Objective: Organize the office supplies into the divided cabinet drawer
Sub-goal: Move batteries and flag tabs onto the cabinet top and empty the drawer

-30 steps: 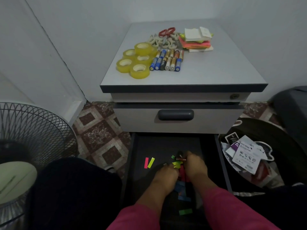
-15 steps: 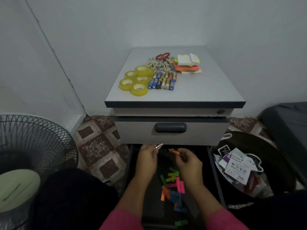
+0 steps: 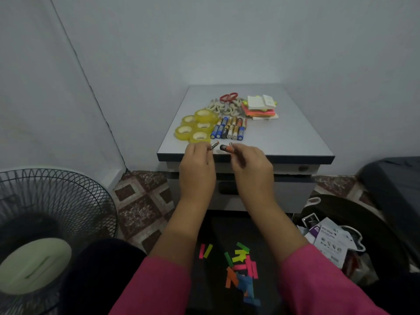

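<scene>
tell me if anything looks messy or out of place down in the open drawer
Yes: small neon paper strips lie scattered at all angles on the dark open bottom drawer's floor, two apart to the left, while supplies on the grey cabinet top sit grouped.

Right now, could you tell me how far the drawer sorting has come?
Early stage. The open bottom drawer holds only loose coloured paper tabs. In hand: the left hand pinches one battery and the right hand another battery, both over the cabinet top's front edge. Left on top: tape rolls, battery row, scissors, sticky notes.
</scene>
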`<control>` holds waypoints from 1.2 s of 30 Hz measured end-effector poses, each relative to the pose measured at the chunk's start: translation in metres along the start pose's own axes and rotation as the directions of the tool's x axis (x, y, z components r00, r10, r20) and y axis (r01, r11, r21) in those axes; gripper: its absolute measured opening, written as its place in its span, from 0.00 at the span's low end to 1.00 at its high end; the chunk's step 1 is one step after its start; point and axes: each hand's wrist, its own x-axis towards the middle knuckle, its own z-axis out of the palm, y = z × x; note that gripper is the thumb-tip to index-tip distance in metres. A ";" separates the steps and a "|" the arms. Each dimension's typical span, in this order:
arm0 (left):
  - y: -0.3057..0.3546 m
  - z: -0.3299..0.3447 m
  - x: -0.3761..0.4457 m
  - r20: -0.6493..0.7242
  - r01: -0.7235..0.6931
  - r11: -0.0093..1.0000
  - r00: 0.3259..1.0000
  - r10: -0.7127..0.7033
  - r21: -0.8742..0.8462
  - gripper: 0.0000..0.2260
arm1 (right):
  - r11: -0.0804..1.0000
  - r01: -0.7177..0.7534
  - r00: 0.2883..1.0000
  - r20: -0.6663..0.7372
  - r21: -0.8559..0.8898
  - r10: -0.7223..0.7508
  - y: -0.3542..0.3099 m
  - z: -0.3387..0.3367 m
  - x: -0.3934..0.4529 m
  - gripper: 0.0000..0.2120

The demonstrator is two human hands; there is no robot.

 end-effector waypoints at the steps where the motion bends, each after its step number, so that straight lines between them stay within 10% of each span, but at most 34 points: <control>1: -0.001 0.003 0.004 0.019 -0.040 0.998 0.999 0.039 0.042 0.03 | 0.999 0.001 0.999 0.044 -0.046 0.001 0.001 0.004 0.008 0.10; 11: -0.010 0.018 0.017 0.156 -0.064 0.985 0.987 0.038 0.160 0.04 | 0.976 -0.062 0.916 0.377 -0.207 0.138 -0.006 0.017 0.045 0.11; 19: -0.014 0.012 0.010 0.105 -0.023 0.992 0.994 0.010 0.127 0.07 | 0.936 -0.351 0.878 0.350 0.011 0.325 -0.001 0.011 0.045 0.14; 36: -0.013 0.005 0.000 0.005 -0.012 0.998 1.000 0.012 0.064 0.01 | 0.954 -0.267 0.941 0.251 0.138 0.227 -0.002 0.000 0.025 0.05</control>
